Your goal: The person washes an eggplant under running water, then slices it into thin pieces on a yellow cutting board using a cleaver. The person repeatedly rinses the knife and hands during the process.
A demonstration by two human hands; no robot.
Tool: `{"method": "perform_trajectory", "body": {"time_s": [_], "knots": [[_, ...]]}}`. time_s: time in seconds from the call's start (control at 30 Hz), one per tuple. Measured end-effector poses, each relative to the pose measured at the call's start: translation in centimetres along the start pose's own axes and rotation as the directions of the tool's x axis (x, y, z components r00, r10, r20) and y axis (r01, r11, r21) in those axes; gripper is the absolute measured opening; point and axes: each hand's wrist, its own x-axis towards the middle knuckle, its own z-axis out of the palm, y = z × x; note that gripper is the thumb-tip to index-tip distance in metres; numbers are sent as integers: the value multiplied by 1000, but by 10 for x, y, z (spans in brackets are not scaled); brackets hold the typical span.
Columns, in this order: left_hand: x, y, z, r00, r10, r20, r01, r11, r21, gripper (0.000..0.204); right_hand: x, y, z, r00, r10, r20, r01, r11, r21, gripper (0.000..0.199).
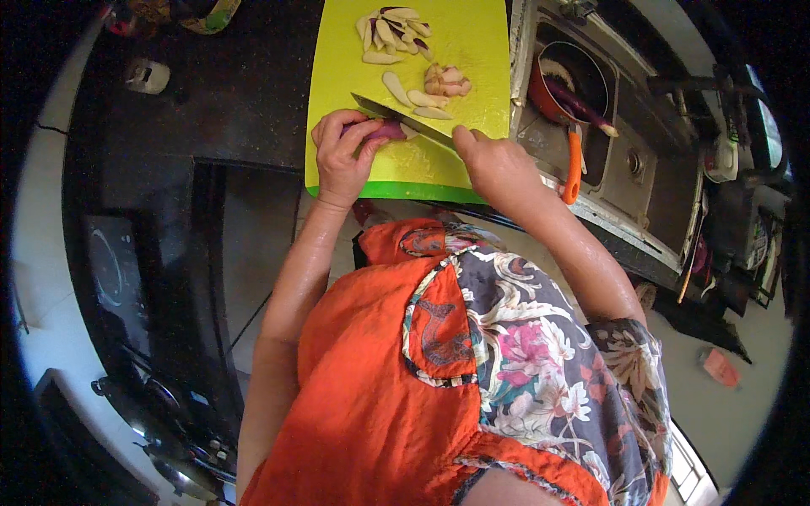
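Left hand [342, 160] pins a purple eggplant piece [386, 131] on the green cutting board [472, 51] so the right hand [494, 160], gripping the knife [401, 118], can slice beside the fingers.

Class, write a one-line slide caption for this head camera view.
Left hand steadies a purple vegetable piece while right hand holds a knife on a green cutting board.

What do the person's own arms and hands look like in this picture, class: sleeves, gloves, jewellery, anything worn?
Both forearms are bare to above the elbow, with no gloves on the left hand or the right hand. No ring, watch or bracelet shows. The sleeves are short: a grey fabric with pink and cream flowers covers the right shoulder. An orange apron with a patterned trim lies over the front.
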Motion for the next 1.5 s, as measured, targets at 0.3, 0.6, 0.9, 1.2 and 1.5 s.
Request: {"method": "perform_trajectory", "body": {"time_s": [0.3,0.6,0.9,1.2,1.5], "knots": [[-10,26,-15,996,85,-23,-77,970,232,27,20,-15,8,993,115,-27,-111,985,132,16],[-6,24,-13,994,79,-71,-64,978,196,30,-32,-13,-35,1000,8,9,-9,999,38,17],[-9,15,-9,994,88,-65,-78,986,148,29,-18,-8,-34,995,-99,-4,99,995,24,18],[-13,23,-17,993,117,7,-116,971,211,23,27,-21,12,993,-45,-108,51,997,60,15],[-25,28,-28,992,122,38,-128,945,300,31,-7,-17,-22,996,-79,-48,80,997,18,15]]}}
